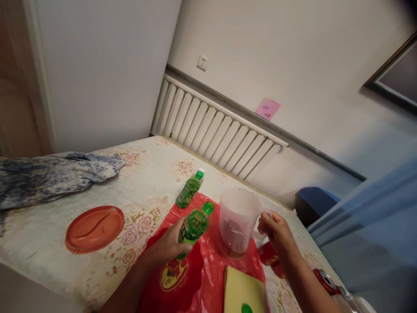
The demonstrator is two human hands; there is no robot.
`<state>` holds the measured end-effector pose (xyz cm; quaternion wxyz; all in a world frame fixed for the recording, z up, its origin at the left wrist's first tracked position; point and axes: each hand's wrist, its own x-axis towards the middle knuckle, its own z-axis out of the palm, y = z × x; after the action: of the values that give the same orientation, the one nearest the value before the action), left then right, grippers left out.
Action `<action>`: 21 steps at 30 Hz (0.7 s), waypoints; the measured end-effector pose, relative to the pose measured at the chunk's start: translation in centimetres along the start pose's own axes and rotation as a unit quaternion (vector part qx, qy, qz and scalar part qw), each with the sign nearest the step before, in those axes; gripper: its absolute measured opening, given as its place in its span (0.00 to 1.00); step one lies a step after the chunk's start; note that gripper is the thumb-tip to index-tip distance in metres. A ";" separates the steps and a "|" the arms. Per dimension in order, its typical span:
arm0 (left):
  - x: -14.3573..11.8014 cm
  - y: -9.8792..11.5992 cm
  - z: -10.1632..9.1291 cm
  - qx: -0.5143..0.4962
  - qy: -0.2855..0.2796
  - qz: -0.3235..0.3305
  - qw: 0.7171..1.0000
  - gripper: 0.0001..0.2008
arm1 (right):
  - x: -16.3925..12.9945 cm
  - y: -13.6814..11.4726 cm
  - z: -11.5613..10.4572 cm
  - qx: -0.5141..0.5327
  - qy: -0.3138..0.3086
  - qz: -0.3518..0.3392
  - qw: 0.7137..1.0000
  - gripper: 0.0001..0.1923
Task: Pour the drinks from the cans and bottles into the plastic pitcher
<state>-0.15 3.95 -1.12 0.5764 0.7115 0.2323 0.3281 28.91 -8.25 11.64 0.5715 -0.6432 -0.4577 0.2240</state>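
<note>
Head view: your two hands held a green bottle and a clear jug on the desk.

Your left hand [169, 245] had its grip wrapped around the green bottle [194, 226], whose long axis tilted up and to the right, green cap toward the clear plastic jug [237, 219] just beside it. Your right hand [275, 230] was pinched narrow at the jug's handle; whether the fingers fully closed on it was hard to tell from this angle. Both stood over a red plastic bag [208, 269], with a yellow pad [243, 291] nearer you. A second green bottle [189, 191] lay farther off, an orange plate [94, 228] to the left on the floral desk [146, 174], a blue patterned cloth [48, 178] beyond it, and a white radiator [211, 130] along the wall.
</note>
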 end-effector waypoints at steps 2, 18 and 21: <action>0.0 -0.1 0.0 -0.028 -0.018 0.004 0.999 0.36 | 0.2 -1.7 -0.6 -0.017 -0.014 -0.008 1.000 0.23; -0.4 1.1 0.0 -0.016 -0.013 0.004 1.000 0.33 | 1.4 -9.8 -1.8 -0.137 -0.140 0.002 0.981 0.24; -0.5 1.2 0.0 -0.027 -0.015 0.014 0.999 0.34 | 1.6 -10.4 -1.8 -0.152 -0.160 0.004 0.975 0.23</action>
<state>-0.56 3.38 -0.09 0.5943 0.7036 0.2049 0.3313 27.69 -8.57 22.20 0.3851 -0.6803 -0.5697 0.2538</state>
